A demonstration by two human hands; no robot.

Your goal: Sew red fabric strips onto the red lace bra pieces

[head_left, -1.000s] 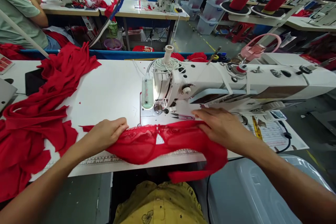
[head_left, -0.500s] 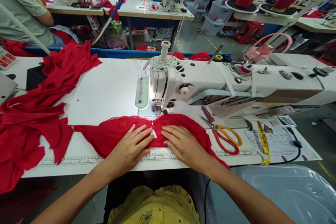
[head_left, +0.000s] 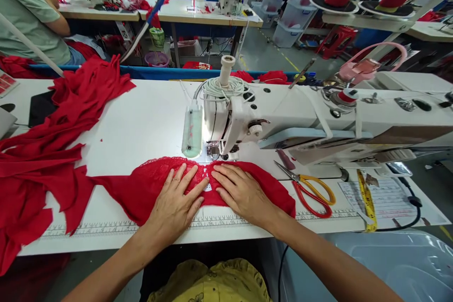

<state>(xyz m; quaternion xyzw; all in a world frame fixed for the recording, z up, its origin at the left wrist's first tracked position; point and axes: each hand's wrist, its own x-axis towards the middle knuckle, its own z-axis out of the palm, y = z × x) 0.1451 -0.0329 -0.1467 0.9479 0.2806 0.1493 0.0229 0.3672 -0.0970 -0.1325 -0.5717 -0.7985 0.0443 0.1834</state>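
A red lace-edged bra piece (head_left: 141,193) lies spread on the white table in front of the sewing machine (head_left: 226,122). My left hand (head_left: 177,196) rests flat on its left cup, fingers apart. On the right cup lies my right hand (head_left: 242,193), also flat with fingers stretched out. Between my fingertips, at the centre join, a small white label (head_left: 208,186) shows. The machine's presser foot (head_left: 213,151) stands just beyond the fabric's top edge.
Scissors (head_left: 311,191) with orange and yellow handles lie right of the fabric. Farther right are a yellow tape measure (head_left: 367,200) and a printed sheet (head_left: 389,200). Red fabric pieces (head_left: 71,127) heap at the left. A ruler strip (head_left: 106,229) runs along the front edge.
My view has shifted slightly. My right hand has moved a little up the fabric, and the right-hand tail of red cloth no longer hangs over the front edge.
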